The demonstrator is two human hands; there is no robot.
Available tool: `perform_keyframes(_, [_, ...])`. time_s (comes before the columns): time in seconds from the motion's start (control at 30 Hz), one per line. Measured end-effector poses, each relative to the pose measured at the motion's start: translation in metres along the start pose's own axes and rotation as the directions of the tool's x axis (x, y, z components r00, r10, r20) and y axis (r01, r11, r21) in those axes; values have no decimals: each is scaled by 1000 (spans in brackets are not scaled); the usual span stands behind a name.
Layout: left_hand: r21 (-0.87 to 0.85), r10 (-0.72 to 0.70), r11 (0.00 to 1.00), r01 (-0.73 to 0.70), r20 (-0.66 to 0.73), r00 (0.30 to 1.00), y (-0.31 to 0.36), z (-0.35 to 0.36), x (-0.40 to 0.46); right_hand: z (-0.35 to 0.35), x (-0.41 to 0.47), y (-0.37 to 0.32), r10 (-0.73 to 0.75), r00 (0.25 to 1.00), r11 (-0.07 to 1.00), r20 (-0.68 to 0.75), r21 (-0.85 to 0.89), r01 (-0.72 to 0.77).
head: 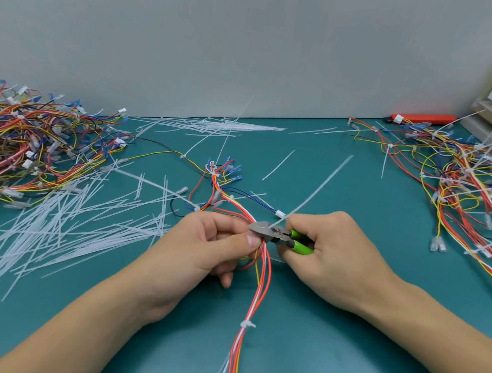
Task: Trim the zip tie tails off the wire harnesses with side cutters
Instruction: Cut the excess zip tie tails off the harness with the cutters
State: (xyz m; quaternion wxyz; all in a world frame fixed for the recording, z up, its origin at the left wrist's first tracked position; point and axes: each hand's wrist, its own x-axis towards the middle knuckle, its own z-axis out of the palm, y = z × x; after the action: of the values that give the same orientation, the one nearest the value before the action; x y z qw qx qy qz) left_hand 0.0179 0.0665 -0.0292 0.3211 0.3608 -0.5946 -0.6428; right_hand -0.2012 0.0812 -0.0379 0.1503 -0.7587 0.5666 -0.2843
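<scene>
While hands grip harness (262, 269) and cutters (279, 235), nearby mat (389, 222) seems bare.

A: Can you see where the cutters (276, 235) bite?

B: No. The tie tail (315, 191) is blurred, and the left hand (209, 244) hides the harness (261, 281) under its thumb.

A: And the handles?

B: The right hand (332, 252) covers them; only green stubs show, its fingers (296, 223) curled over.

A: The harness, lower down?

B: It runs off the bottom edge. Both forearms are cut there too.

A: The piles?

B: The left pile (27, 141) leaves the left edge, the right pile (479, 190) the right edge. The red thing (420, 117) at upper right is too small to tell.
</scene>
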Motion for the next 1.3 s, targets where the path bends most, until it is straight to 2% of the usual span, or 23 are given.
perform_keyframes(0.17, [8, -10, 1000, 10, -28, 1000, 0, 0, -1, 2, -2, 1, 5, 999, 1000, -36, 15, -5])
perform_keyframes(0.3, [0, -24, 1000, 24, -49, 999, 0, 0, 0, 1, -1, 2, -43, 998, 997, -54, 59, 46])
perform_keyframes(0.47, [-15, -22, 1000, 22, -27, 999, 0, 1, 1, 0, -1, 4, -63, 996, 991, -62, 111, 69])
perform_keyframes(1.07, [-1, -2, 1000, 2, -18, 1000, 0, 2, 0, -1, 2, 2, -69, 997, 996, -31, 53, 71])
perform_keyframes(1.3, [22, -4, 1000, 5, -41, 999, -2, 0, 1, 3, 0, 3, -24, 1000, 999, -17, 31, 25])
